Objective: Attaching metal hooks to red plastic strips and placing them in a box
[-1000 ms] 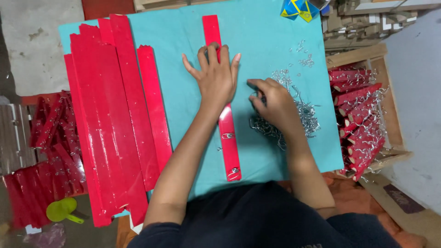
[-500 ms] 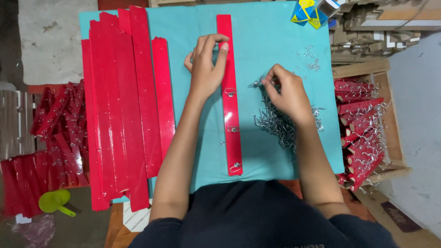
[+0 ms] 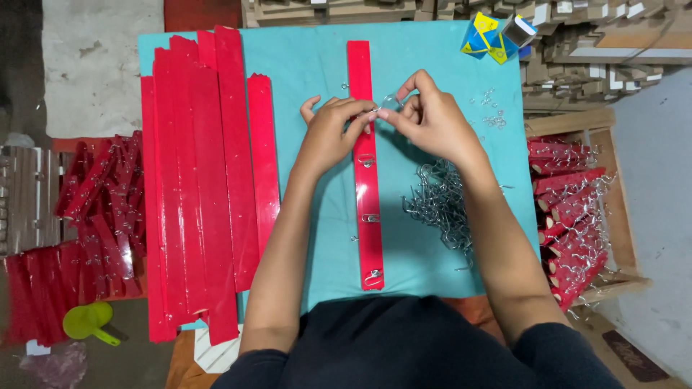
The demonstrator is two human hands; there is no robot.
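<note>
Teal table [image 3: 303, 79]: both hands now meet, fingers pinching a metal hook [image 3: 389, 103] over red strip [image 3: 367, 187].

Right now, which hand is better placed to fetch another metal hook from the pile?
Probably the right hand: the heap of silver wire hooks lies beside its forearm. The left hand is across the long red plastic strip.

Both hands [image 3: 382, 126] over red strip [image 3: 366, 187]
</note>
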